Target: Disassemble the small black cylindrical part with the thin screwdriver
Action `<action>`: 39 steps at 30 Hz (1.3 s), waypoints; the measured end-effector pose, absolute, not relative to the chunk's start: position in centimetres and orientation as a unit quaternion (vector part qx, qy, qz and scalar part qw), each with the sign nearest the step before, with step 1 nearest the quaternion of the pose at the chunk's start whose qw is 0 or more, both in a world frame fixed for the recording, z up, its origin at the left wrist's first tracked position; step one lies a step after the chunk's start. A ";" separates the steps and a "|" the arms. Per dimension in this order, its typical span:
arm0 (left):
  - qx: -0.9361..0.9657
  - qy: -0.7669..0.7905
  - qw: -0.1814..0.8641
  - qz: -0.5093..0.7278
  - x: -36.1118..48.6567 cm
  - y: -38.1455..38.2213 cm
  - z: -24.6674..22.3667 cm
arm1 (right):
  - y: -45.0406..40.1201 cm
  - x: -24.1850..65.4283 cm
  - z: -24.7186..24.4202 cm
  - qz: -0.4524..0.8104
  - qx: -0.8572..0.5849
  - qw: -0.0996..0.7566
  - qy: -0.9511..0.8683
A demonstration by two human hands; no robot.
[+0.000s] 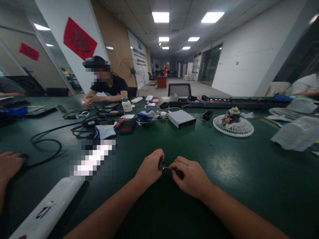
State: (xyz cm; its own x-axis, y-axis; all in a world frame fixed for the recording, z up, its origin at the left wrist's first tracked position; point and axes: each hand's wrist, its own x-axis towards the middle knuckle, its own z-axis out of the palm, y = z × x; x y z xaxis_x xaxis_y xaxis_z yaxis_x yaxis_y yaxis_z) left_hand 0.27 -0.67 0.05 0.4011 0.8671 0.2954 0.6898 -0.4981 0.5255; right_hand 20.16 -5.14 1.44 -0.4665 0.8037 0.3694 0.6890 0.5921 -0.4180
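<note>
My left hand point(151, 166) is closed around a small, round, dark part point(161, 164) with a metallic-looking rim. A thin, light-coloured rod point(166, 167) bridges the gap from that part to my right hand point(187, 174). The fingertips and thumb of my right hand pinch the rod's other end. Whether the rod is fixed in the round part or only touches it, I cannot tell. Both hands are held close together just above the dark green table point(189, 212).
A white strip-shaped object point(47, 209) marked 12 lies left. Behind are black cables point(86, 127), a grey box-shaped drive point(181, 119), a white fan grille point(233, 127) and white plastic housings point(296, 132). A person point(107, 83) sits across; another person's hand point(10, 164) rests at far left.
</note>
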 end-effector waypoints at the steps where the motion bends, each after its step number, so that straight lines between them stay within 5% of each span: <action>1: 0.821 0.476 0.161 0.270 0.3 -0.6 0.0 | -5.1 20.2 1.5 0.102 -0.440 0.262 -0.853; 39: 0.821 0.478 0.157 0.269 0.2 -0.3 -0.5 | -5.2 20.1 1.6 0.078 -0.452 0.232 -0.858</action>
